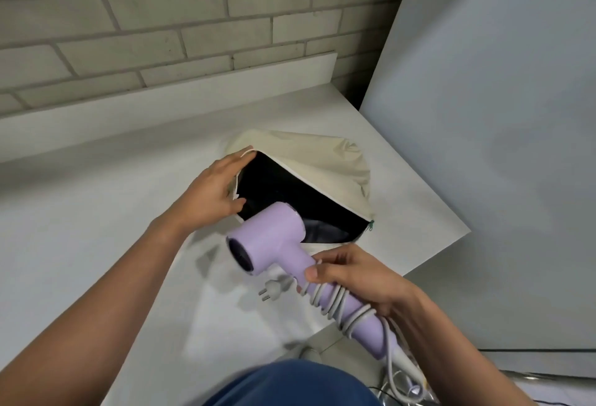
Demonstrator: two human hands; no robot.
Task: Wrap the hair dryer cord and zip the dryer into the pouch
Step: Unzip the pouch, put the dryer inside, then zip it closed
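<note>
A cream pouch with a dark lining lies on the white counter, its zipper mouth gaping wide. My left hand grips the left edge of the mouth and holds it apart. A lilac hair dryer hovers at the opening, its nozzle end over the dark inside. My right hand grips the dryer's handle, where the grey cord is coiled in several turns. The plug sticks out to the left below the handle.
The white counter ends at a brick wall behind and at a corner edge on the right. A large pale panel stands to the right. Loose cable and a metal bar lie on the floor at bottom right.
</note>
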